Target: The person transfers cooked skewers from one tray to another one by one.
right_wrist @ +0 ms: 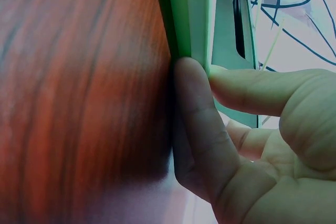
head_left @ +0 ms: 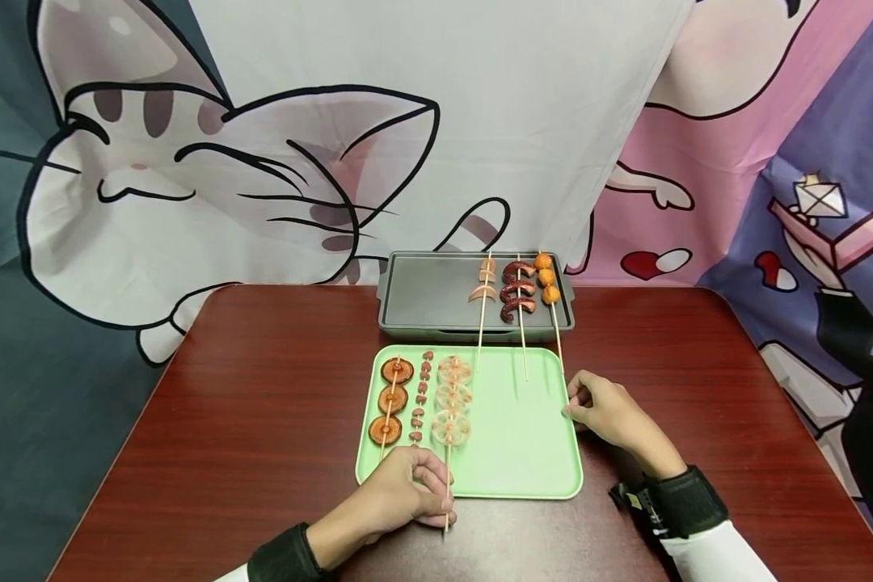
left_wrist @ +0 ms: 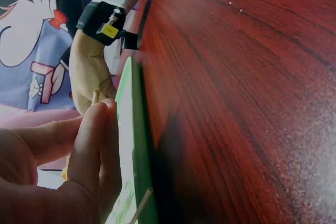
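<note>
A green tray (head_left: 512, 461) lies on the red-brown table and carries three skewers: brown round slices (head_left: 392, 398), small dark pieces (head_left: 420, 396) and pale lotus-root slices (head_left: 452, 401). My left hand (head_left: 440, 501) sits at the tray's near edge and pinches the bare stick of the lotus-root skewer between thumb and fingers (left_wrist: 89, 145). My right hand (head_left: 573, 404) holds the tray's right rim (right_wrist: 191, 19), thumb (right_wrist: 197, 119) against the edge and a finger (right_wrist: 252, 90) on top. Both wrists wear black bands.
Behind the green tray stands a grey grill pan (head_left: 422, 299) holding three more skewers: pale curled pieces (head_left: 484, 283), dark red curls (head_left: 516, 293) and orange balls (head_left: 547, 279), their sticks reaching over the tray. A cartoon cat cloth (head_left: 262, 162) hangs behind the table.
</note>
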{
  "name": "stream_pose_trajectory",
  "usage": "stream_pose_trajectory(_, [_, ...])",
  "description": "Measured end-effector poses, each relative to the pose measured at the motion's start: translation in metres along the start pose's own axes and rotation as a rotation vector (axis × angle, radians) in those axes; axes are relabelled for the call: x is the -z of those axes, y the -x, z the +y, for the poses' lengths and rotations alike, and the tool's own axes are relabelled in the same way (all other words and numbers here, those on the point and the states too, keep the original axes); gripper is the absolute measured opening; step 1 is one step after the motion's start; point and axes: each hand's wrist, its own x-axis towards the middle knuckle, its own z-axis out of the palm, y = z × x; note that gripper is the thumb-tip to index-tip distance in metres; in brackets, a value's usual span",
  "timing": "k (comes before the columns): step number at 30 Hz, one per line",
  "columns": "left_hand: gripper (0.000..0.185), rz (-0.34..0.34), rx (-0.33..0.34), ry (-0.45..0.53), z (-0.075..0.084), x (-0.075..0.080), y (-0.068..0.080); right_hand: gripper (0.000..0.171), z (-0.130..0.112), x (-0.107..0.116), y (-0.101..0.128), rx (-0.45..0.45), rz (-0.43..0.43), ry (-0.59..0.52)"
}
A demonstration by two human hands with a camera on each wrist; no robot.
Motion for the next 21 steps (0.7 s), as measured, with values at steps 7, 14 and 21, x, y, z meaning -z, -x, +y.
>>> stream_pose_trajectory(7, [0.023,0.016,0.017,0.027,0.0004,-0.0014,-0.0019,0.014,0.0009,0.0010,0.0000,0.006,0.002,0.007])
stream_pose_trajectory(14, [0.026,0.037,0.013,0.000,-0.0003,-0.0007,-0.0028,0.013,0.0012,0.0009,0.0004,0.012,0.002,0.026])
stream_pose_trajectory(21, [0.034,0.069,0.001,-0.082,-0.0012,-0.0024,-0.0028,0.013,0.0005,0.0011,0.0011,0.006,0.001,0.034])
